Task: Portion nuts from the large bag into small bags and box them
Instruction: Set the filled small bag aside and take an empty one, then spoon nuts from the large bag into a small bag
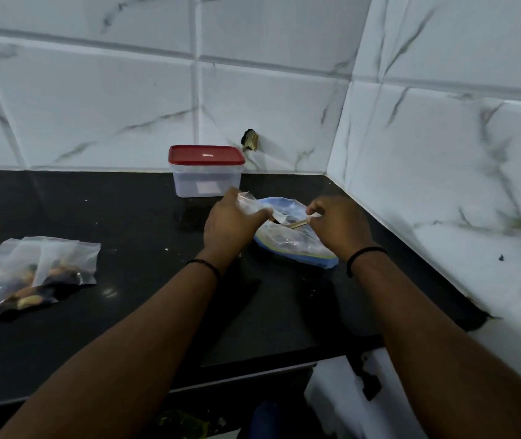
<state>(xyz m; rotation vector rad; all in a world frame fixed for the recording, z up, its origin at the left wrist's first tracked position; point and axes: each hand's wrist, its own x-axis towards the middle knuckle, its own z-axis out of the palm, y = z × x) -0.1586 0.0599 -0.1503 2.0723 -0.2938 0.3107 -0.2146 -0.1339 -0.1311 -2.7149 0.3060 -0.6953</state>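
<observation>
The large clear bag (297,240) with a blue edge lies on the black counter near the right wall. Above it my left hand (232,224) grips a small clear bag (252,204) by its mouth. My right hand (338,221) pinches a thin brown stick-like thing (298,224), perhaps a spoon handle, whose far end reaches into the small bag's opening. Several filled small bags (35,274) with nuts lie in a pile at the left. A clear plastic box (206,172) with a red lid stands shut against the back wall.
The black counter (145,280) runs from the tiled back wall to its front edge. A tiled side wall (442,185) closes off the right. A dark hole (250,140) marks the back wall behind the box.
</observation>
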